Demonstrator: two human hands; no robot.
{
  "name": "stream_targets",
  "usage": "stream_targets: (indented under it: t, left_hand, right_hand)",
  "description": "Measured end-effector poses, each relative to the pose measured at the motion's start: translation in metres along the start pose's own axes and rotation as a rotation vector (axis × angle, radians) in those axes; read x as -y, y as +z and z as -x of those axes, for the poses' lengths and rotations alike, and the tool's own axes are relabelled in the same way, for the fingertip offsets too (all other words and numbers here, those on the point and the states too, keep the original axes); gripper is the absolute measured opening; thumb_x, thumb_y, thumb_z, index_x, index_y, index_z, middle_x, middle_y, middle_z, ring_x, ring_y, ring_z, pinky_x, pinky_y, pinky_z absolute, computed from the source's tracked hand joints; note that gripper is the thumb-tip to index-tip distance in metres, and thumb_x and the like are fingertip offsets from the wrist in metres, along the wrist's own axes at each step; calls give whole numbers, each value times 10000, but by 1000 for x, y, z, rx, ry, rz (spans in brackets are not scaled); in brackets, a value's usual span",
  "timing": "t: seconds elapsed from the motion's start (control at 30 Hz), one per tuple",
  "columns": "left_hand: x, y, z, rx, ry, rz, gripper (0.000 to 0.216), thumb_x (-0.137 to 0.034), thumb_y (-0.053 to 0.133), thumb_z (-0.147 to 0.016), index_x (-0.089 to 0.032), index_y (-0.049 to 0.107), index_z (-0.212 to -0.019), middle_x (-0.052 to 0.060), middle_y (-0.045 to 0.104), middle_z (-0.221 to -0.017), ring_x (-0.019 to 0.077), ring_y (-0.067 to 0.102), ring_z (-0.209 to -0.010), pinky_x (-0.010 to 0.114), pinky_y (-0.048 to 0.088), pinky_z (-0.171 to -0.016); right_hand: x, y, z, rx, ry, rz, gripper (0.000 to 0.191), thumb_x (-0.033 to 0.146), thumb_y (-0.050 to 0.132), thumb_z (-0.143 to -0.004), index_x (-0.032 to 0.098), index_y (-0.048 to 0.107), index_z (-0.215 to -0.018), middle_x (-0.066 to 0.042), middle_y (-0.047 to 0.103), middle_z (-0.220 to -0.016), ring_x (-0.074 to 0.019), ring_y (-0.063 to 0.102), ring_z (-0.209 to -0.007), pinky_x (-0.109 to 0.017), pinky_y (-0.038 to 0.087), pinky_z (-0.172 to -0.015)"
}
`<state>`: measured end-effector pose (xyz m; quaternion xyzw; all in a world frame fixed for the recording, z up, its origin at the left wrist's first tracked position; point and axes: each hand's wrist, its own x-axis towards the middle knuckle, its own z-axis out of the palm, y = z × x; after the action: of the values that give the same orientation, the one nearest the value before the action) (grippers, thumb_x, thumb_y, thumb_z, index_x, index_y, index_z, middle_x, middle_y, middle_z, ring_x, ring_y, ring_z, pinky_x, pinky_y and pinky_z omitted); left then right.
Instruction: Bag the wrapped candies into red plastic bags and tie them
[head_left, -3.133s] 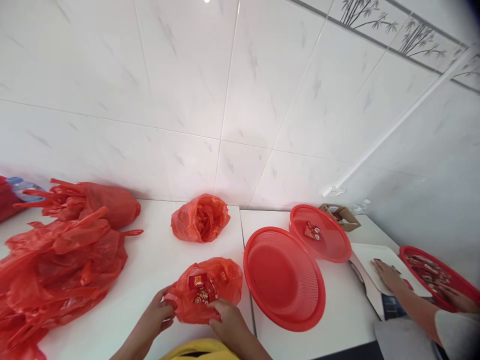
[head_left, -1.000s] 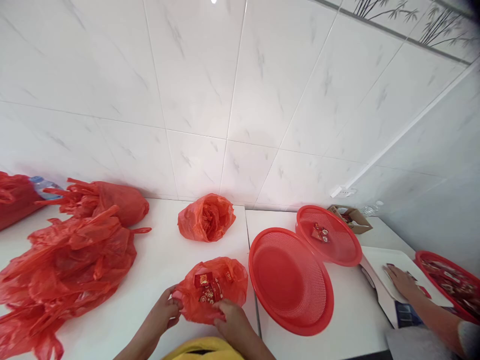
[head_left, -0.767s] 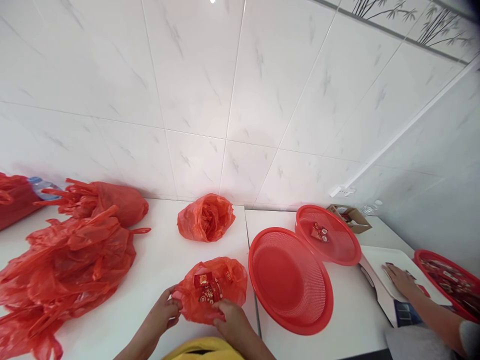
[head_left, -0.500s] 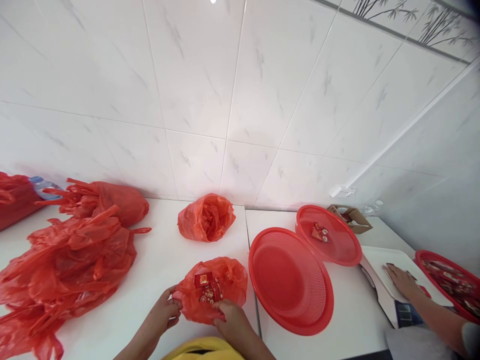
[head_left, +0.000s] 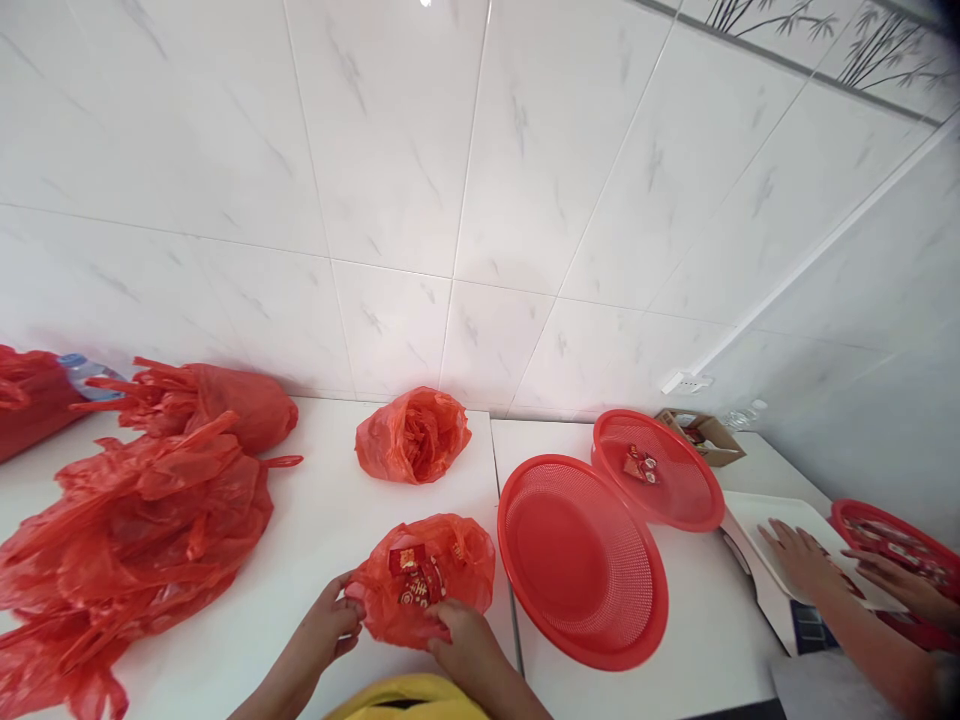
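A red plastic bag (head_left: 469, 560) lies open on the white table in front of me, with several small red packets (head_left: 417, 580) inside. My left hand (head_left: 337, 620) pinches the left edge of its mouth. My right hand (head_left: 452, 625) grips the near right edge, thumb on top and fingers partly hidden by the bag. Just right of the bag stands a red plastic basket (head_left: 559, 540), with nothing inside. Behind the bag, near the wall, sits another red bag (head_left: 412, 436) stuffed with crumpled red plastic.
Filled red bags (head_left: 165, 500) are heaped at left by a water bottle (head_left: 90, 375). A second basket (head_left: 682, 465) holds a few packets. A cardboard box (head_left: 705, 435) stands behind it. At right, a co-worker's hands (head_left: 810, 560) are over a scale (head_left: 772, 510), beside a basket of packets (head_left: 900, 540).
My hands and the bag are practically still. At the right, the co-worker's second hand has come into view, and the first has shifted slightly left over the scale.
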<state>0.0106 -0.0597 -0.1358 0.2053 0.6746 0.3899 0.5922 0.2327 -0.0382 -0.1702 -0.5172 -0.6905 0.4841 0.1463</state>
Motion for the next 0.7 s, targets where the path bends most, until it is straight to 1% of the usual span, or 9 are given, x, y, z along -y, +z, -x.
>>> stream_targets:
  t: [0.17,0.33,0.5,0.63,0.7]
  left_hand:
    - [-2,1,2,-2,2,11,582,-244,582,-546,-233,540,-1126,-45,529,-697,130,494,-631,247,431,-623]
    - [-3,1,2,-8,-15,13,593,-225,583,-550,-242,511,-1138,-56,515,-681,116,468,-595,238,432,-612]
    - [4,-3,-8,-26,-30,39,585,-218,595,-534,-267,498,-1109,-58,520,-684,114,464,-590,228,430,-593]
    - [10,-3,-16,-40,-52,59,599,-175,598,-492,-277,498,-1074,-49,534,-699,116,480,-588,219,416,-565]
    - [12,-2,-18,-34,-50,60,614,-158,582,-470,-282,498,-1065,-46,541,-699,122,492,-595,220,415,-562]
  right_hand:
    - [5,-2,0,16,2,-8,451,138,557,-683,263,693,-1095,-27,689,-1108,-200,629,-1009,-275,456,-873]
    - [10,-6,3,3,10,-14,416,146,566,-681,280,710,-1048,-35,692,-1077,-226,633,-988,-302,474,-847]
    - [15,-10,6,-6,-34,-15,433,157,547,-726,324,688,-1100,-33,689,-1104,-211,640,-982,-289,469,-842]
    - [16,-11,5,8,17,-12,394,199,626,-689,309,705,-1059,-21,699,-1082,-245,644,-986,-328,481,-841]
    - [14,-10,5,7,18,-27,390,191,612,-697,337,702,-1048,-3,701,-1071,-242,649,-974,-331,488,-823]
